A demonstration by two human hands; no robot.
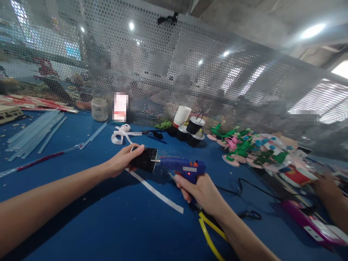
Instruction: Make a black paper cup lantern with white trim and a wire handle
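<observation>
My left hand (131, 156) is closed around a small black cup (145, 159) with a pale rim, tipped on its side above the blue table. In my right hand (194, 190) is a blue hot glue gun (176, 164), gripped by its handle. Its metal nozzle touches or nearly touches the black side of the cup; I cannot tell which. A small red light glows on the gun's body. Under the cup runs a white ribbon (154, 190), joined towards the back by a loose bundle of white ribbon (121, 135). A thin metal tip shows beside my right fingers, its other end hidden.
Stacked white cups (182, 115) and black cups (195, 125) stand at the back. Glue sticks (35, 134) and a jar (99, 109) lie left. Right are small green decorations (244, 146), a purple power strip (307, 221) and another person's hand (327, 186). Yellow handles (210, 233) lie in front.
</observation>
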